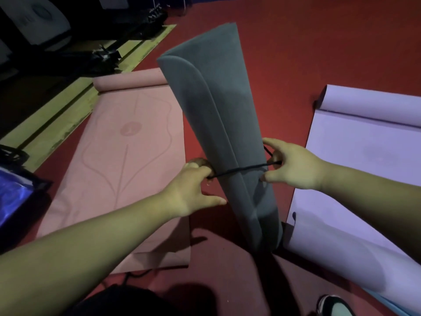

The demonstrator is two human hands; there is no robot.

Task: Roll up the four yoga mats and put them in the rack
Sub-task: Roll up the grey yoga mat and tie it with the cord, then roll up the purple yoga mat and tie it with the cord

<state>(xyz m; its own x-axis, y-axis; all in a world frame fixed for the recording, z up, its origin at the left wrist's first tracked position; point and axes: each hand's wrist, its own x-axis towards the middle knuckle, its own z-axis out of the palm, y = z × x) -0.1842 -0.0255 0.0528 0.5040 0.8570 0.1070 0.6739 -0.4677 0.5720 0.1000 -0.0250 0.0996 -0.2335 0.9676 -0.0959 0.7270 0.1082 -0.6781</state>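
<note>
Down at the left, a shiny blue bag (13,192) sits where the red floor (319,42) runs out of view. A yellow-green strip (75,103) borders the floor's far-left edge, with dark gear behind it that I can't make out. Next comes the pink mat (127,156), lying flat along that edge, its far end curled into a small roll.

The person's left hand (193,190) reaches over the pink mat's right edge. Its fingers pinch one end of a black cord (239,169), and the thumb points at the roll beside it.

In the middle of the floor stands the grey mat (218,124), rolled up and set on end, leaning a little to the left. The outer flap sits loose near the top. The cord crosses the front of the roll about a third of the way up, pulled taut between the two hands.

The right hand (291,165) is against the roll's right side, fingers curled around the cord's other end, forefinger and thumb touching the mat.

Further right, the lavender mat (364,156) lies open, its far end curled over. A shoe (335,304) shows at the near-right corner.
</note>
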